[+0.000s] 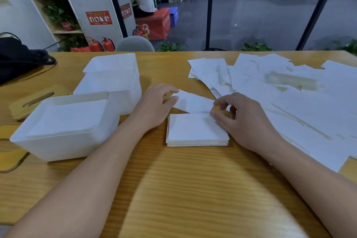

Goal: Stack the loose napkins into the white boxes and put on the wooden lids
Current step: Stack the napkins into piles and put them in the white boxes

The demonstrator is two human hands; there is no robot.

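A single white napkin (193,102) is held just above the table between both hands: my left hand (156,106) pinches its left end, my right hand (241,118) pinches its right end. Right below it a small neat stack of napkins (195,131) lies on the wooden table. A wide spread of loose napkins (286,94) covers the right side. The nearest white box (63,145) at the left holds a layer of napkins. Behind it stand two more white boxes (110,83), one nested on the other. A wooden lid (34,100) with a slot lies far left.
A black bag (17,58) sits on the table's far-left corner. A dark cable (15,164) runs along the left edge. A grey chair back (135,44) stands beyond the far edge, where a person sits further off. Bare wood lies in front of me.
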